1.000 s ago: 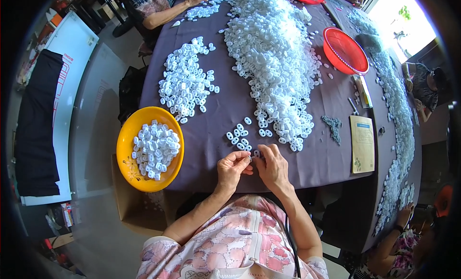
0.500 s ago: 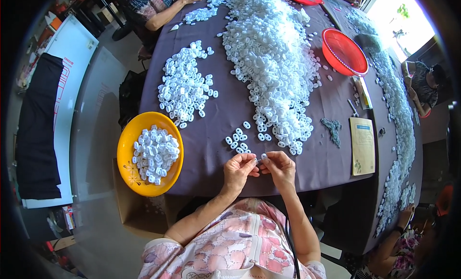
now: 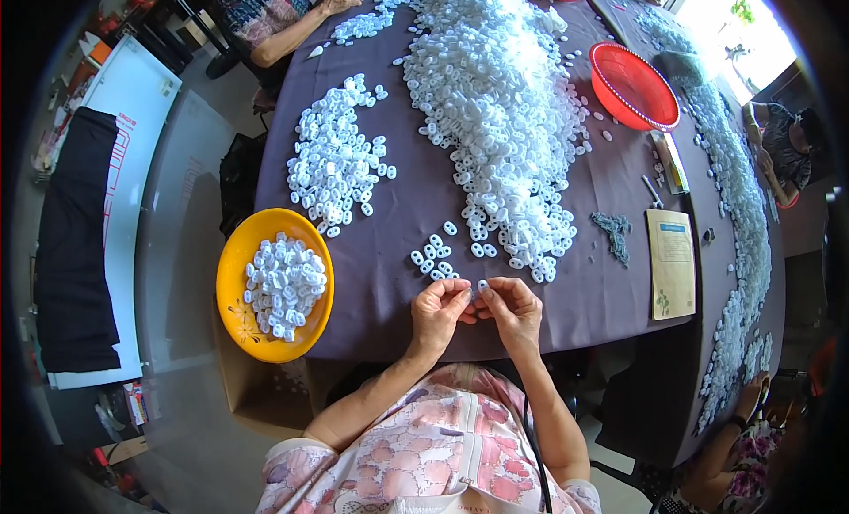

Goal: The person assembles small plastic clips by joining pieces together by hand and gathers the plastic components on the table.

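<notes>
Both my hands meet at the table's near edge with the fingers pinched. Between thumb and fingers of my right hand (image 3: 513, 307) is a small white oval plastic piece (image 3: 482, 285) with holes. My left hand (image 3: 440, 309) is closed too, its fingertips right beside that piece; whatever they pinch is too small to make out. Just beyond my fingers lies a little group of the same white two-holed pieces (image 3: 433, 251). Farther off spreads a large heap of them (image 3: 495, 116), and a smaller heap (image 3: 332, 160) lies to its left.
At left, a yellow bowl (image 3: 232, 306) holds more white pieces. A red basket (image 3: 610, 103), a tan envelope (image 3: 669, 266) and grey-green strings (image 3: 612, 236) lie on the right. Another person's arm (image 3: 296, 38) rests at the far left; other people sit along the right.
My hands stay together in nearly the same pinch, with only slight finger movement. The whole view has shifted a little.
</notes>
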The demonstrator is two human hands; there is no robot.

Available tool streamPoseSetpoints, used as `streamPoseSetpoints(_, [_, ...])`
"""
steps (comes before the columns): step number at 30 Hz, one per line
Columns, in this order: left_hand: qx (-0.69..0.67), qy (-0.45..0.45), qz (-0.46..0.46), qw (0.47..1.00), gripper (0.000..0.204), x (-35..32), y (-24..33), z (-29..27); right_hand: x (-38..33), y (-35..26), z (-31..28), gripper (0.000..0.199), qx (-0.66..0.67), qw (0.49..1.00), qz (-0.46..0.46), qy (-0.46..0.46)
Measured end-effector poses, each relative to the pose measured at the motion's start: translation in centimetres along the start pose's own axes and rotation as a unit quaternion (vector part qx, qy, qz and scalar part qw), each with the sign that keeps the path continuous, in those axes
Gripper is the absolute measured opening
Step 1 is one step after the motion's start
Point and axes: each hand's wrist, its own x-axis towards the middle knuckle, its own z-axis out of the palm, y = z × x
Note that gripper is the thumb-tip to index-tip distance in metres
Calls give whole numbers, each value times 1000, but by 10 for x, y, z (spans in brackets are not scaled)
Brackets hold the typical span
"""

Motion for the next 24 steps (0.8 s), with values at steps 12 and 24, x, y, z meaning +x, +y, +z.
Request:
streamPoseSetpoints(12, [-28, 4, -9, 1000, 10, 0, 0, 1, -1, -2, 2, 12, -16, 1000, 0, 1])
streamPoseSetpoints(24, [-29, 0, -7, 1000, 9, 0, -1, 1, -2, -1, 4, 11, -29, 1000, -7, -3])
